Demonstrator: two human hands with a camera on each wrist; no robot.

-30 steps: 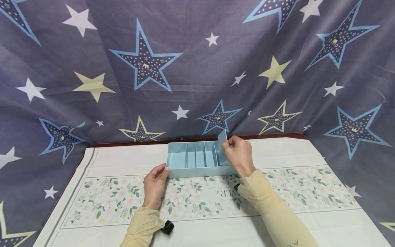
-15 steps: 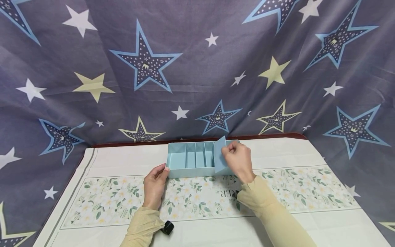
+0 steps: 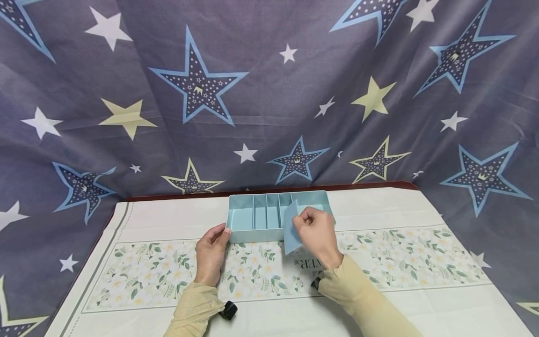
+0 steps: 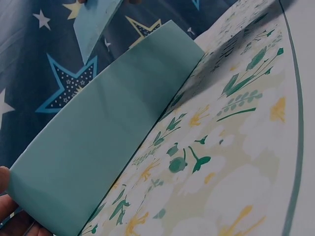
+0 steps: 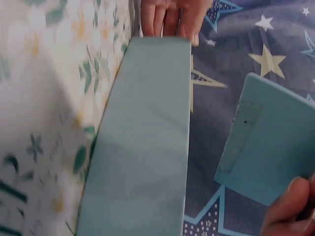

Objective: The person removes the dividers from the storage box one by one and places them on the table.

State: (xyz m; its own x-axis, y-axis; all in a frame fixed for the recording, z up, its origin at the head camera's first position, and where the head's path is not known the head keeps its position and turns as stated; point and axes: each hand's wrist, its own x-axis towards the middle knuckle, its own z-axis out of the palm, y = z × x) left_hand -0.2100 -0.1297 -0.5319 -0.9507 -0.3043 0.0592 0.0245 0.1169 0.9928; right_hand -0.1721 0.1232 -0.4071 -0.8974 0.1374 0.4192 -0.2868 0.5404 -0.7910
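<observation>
Over the front side of the blue box: a flat blue panel is hanging tilted, showing a gap from it in the right wrist view.
Right hand: you are pinching the panel between thumb and curled fingers.
Left hand: you are gripping the box's left end, thumb at its front corner.
Dividers: several are standing upright across the box.
Tablecloth: its white, floral-printed surface is lying under the box.
Backdrop: dark starry fabric is hanging beyond the box.
</observation>
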